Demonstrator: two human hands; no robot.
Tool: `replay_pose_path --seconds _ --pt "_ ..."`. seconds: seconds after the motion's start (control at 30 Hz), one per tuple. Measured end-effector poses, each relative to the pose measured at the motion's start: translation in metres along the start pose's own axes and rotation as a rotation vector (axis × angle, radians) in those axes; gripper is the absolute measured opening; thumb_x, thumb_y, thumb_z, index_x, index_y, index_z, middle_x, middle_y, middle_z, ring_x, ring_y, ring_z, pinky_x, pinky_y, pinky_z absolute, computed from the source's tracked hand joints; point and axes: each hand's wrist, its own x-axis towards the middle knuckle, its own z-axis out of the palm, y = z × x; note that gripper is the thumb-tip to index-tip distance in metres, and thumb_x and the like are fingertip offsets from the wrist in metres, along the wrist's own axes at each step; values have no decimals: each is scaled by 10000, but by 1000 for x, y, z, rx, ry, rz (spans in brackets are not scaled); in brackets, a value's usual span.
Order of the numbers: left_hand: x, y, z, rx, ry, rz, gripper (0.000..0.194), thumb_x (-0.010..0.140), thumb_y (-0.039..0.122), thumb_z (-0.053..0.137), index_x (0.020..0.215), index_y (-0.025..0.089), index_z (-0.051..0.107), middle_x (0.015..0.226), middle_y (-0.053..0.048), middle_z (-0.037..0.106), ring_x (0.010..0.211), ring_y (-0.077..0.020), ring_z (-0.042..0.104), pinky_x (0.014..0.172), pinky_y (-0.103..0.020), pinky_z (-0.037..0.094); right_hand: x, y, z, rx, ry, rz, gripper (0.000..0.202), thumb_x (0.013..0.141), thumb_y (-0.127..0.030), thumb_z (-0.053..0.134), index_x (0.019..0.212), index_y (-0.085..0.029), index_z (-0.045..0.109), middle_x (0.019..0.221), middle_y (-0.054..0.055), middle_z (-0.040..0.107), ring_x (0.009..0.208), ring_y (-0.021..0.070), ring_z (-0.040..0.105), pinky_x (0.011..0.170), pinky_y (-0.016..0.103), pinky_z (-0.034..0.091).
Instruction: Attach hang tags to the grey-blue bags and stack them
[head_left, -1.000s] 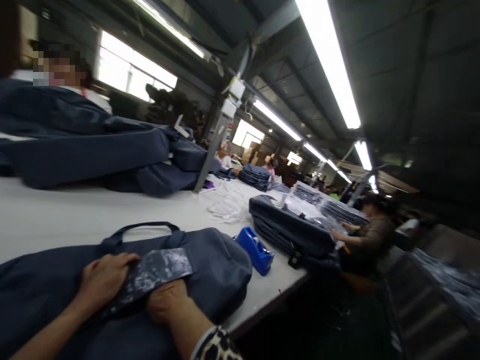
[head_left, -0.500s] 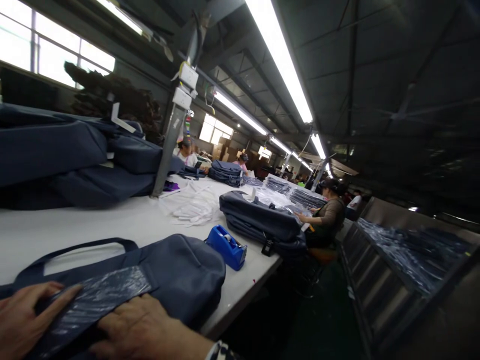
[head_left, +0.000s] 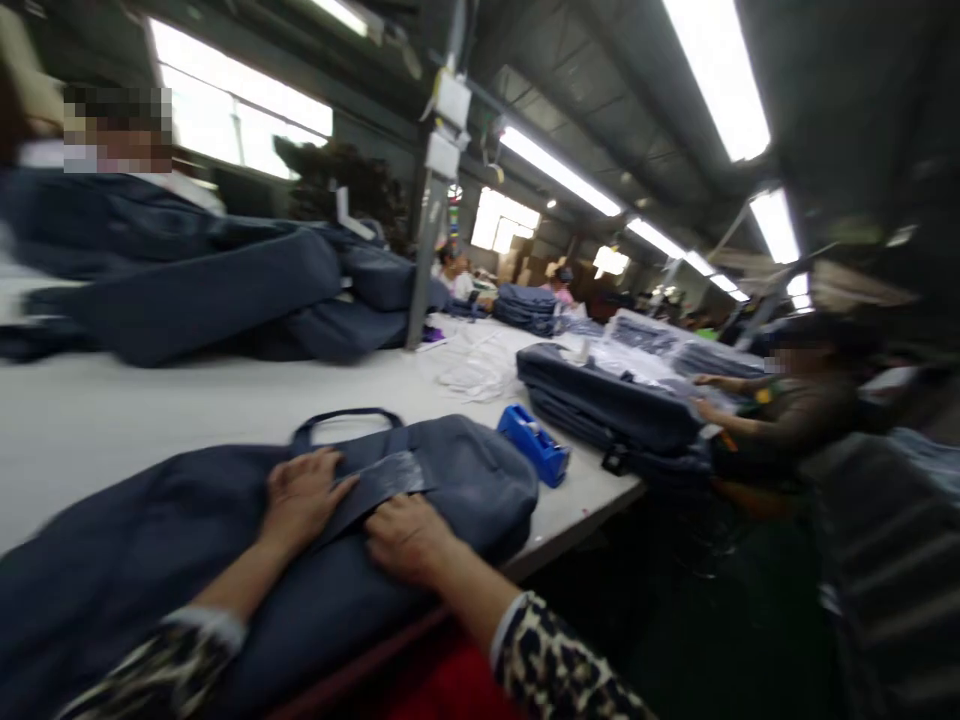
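Observation:
A long navy bag [head_left: 472, 470] lies on the white table in front of me, with a loop handle [head_left: 352, 412] standing up on its far side. Across its top runs a navy strap covered with shiny clear plastic film [head_left: 394, 474]. My left hand [head_left: 304, 500] rests on the bag at the strap's left part, thumb and fingers apart. At the strap's near edge, my right hand [head_left: 411, 538] has its fingers curled around the edge; the fingertips are hidden. A blue tape dispenser [head_left: 534, 445] stands just beyond the bag's right end.
More navy bags [head_left: 225, 290] are heaped at the left, by a metal post [head_left: 427, 250]. Stacked bags [head_left: 607, 400] lie beyond the dispenser. A co-worker [head_left: 795, 400] sits at the right; another person [head_left: 116, 130] is behind the heap. White plastic sheets [head_left: 480, 370] lie mid-table.
My view has swung left and drawn back, so the scene sits further right and more of the bag and both forearms show. Both hands remain at the plastic-covered strap.

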Motion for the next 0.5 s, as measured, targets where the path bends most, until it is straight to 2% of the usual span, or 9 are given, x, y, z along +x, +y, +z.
replay_pose_path --seconds 0.1,0.17,0.27,0.33,0.4,0.5 --pt "-1 19 -18 180 -102 -50 414 944 350 468 1319 190 533 1471 -129 464 1363 -296 370 1126 -501 262 -2 7 9 133 69 3 227 948 -277 494 1065 -132 624 1083 116 640 1038 250 552 881 398 468" --pt "-10 17 -21 153 -185 59 431 973 305 410 1395 236 469 1540 -95 377 1426 -262 297 1156 -504 220 1 10 22 204 102 -5 235 951 -261 484 1082 -127 626 1087 129 626 1050 262 538 909 415 447" --pt "-39 14 -26 26 -365 266 506 997 374 378 1494 305 314 1576 -46 319 1465 -218 238 1188 -492 162 0 6 30 254 117 -4 264 966 -256 448 1122 -131 620 1106 136 620 1068 257 532 941 411 424" --pt "-58 12 -26 -8 -431 301 579 994 441 377 1531 327 193 1596 -38 272 1483 -220 188 1198 -511 117 -5 1 23 261 109 0 274 967 -260 448 1147 -140 615 1110 132 628 1059 245 546 932 389 427" --pt "-70 8 -23 2 -438 291 607 997 463 359 1541 338 120 1610 -38 225 1491 -227 161 1196 -533 105 -11 2 10 263 97 -6 267 973 -283 446 1144 -185 626 1118 100 643 1038 217 567 910 347 435" --pt "-74 4 -15 47 -416 306 584 1006 442 343 1536 363 111 1613 -26 212 1489 -230 169 1193 -534 124 -28 24 -10 261 145 44 329 1011 -356 362 1200 -264 614 1254 61 618 1112 195 561 963 335 404"
